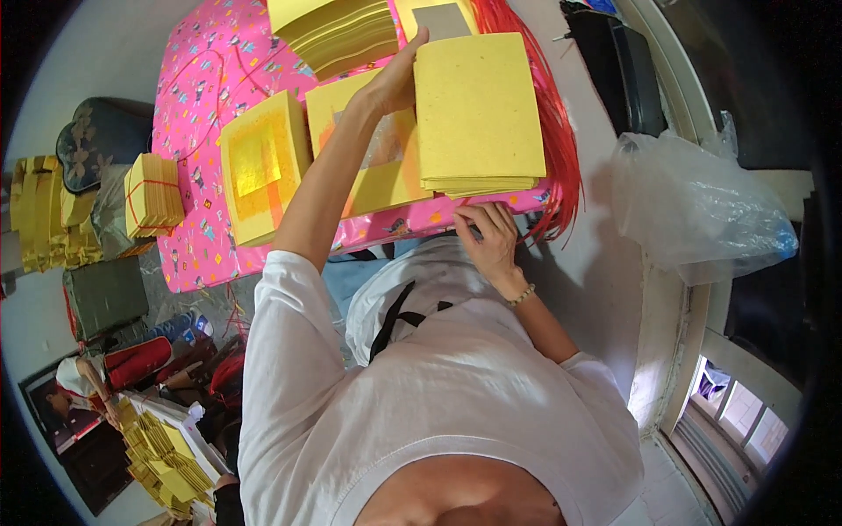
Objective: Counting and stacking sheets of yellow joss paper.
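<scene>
A thick stack of yellow paper (478, 114) stands near the table's right side, its lower sheets slightly uneven. My left hand (396, 86) reaches across and grips the stack's left edge, thumb up by the top corner; its other fingers are mostly hidden by the paper. Just below the stack's near edge is my right hand (491, 241), fingers loosely bent and apart, holding nothing. Left of the gripped stack lie a yellow paper stack with a pale silvery patch (386, 140) and another with a gold square on orange (259, 162).
A pink patterned cover (197, 105) lies over the table. Red plastic strands (557, 149) hang at its right edge. A tied yellow bundle (153, 195) sits at the left edge, and larger stacks (342, 44) at the back. A clear plastic bag (702, 206) hangs right. Other people are at lower left.
</scene>
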`<state>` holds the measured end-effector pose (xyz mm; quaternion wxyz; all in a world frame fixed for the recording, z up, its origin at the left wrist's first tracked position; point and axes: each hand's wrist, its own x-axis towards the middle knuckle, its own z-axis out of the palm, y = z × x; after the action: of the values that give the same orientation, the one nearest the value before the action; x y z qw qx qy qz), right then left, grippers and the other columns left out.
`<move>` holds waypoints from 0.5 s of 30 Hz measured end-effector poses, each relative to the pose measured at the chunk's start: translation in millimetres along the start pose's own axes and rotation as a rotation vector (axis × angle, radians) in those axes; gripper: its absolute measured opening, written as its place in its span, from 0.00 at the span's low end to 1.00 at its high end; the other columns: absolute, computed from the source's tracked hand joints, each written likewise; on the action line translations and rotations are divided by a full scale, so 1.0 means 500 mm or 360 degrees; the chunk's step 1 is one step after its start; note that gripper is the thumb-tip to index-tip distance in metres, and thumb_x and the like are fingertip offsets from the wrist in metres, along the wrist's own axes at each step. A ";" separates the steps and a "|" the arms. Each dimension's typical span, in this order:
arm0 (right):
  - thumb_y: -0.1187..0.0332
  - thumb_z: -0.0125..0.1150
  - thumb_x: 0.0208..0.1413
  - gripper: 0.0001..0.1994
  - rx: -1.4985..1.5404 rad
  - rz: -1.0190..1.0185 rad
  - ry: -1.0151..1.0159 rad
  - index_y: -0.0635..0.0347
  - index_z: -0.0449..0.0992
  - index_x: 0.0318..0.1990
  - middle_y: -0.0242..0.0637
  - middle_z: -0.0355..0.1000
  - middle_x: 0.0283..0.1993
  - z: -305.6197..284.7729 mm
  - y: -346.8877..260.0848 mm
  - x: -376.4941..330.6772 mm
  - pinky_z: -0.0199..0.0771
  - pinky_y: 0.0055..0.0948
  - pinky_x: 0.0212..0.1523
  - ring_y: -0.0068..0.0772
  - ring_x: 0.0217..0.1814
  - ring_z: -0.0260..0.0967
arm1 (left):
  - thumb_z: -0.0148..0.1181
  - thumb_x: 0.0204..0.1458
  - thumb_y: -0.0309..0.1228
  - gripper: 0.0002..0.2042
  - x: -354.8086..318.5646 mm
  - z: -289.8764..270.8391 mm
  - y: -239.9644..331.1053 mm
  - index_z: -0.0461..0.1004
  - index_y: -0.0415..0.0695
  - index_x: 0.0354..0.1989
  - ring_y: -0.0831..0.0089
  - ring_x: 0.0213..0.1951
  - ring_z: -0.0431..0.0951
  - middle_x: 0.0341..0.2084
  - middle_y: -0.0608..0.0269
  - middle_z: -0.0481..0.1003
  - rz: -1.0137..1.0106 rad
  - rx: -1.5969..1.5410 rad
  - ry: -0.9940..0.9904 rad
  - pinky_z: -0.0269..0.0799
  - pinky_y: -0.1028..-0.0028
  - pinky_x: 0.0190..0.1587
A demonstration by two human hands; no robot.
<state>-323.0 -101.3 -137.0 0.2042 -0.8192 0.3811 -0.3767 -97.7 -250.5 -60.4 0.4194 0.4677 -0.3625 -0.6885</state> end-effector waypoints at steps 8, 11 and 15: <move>0.72 0.64 0.44 0.07 0.0176 -0.0237 -0.0113 0.56 0.74 0.33 0.32 0.71 0.31 -0.007 -0.072 0.014 0.66 0.33 0.34 0.35 0.33 0.69 | 0.40 0.60 0.51 0.28 -0.073 -0.038 0.033 0.64 0.38 0.55 0.72 0.51 0.69 0.47 0.58 0.70 0.0300 0.0074 0.0387 0.62 0.72 0.55; 0.72 0.63 0.45 0.07 0.0288 -0.0362 -0.0191 0.57 0.74 0.33 0.33 0.71 0.31 0.005 -0.107 0.038 0.66 0.33 0.35 0.36 0.33 0.68 | 0.46 0.60 0.43 0.20 -0.199 -0.041 0.056 0.69 0.39 0.51 0.75 0.44 0.74 0.42 0.61 0.73 0.0571 0.0562 0.0444 0.68 0.74 0.49; 0.72 0.62 0.47 0.07 0.0382 -0.0558 -0.0253 0.58 0.74 0.34 0.34 0.70 0.31 0.037 -0.163 0.098 0.66 0.33 0.35 0.36 0.33 0.68 | 0.51 0.57 0.39 0.17 -0.355 -0.106 0.022 0.72 0.39 0.48 0.75 0.40 0.74 0.39 0.62 0.75 0.0676 0.0827 0.0505 0.69 0.74 0.44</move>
<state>-249.4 -87.3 -75.5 0.2611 -0.8698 0.1680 -0.3833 -7.7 -97.8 -6.3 0.4710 0.5739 -0.5446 -0.3901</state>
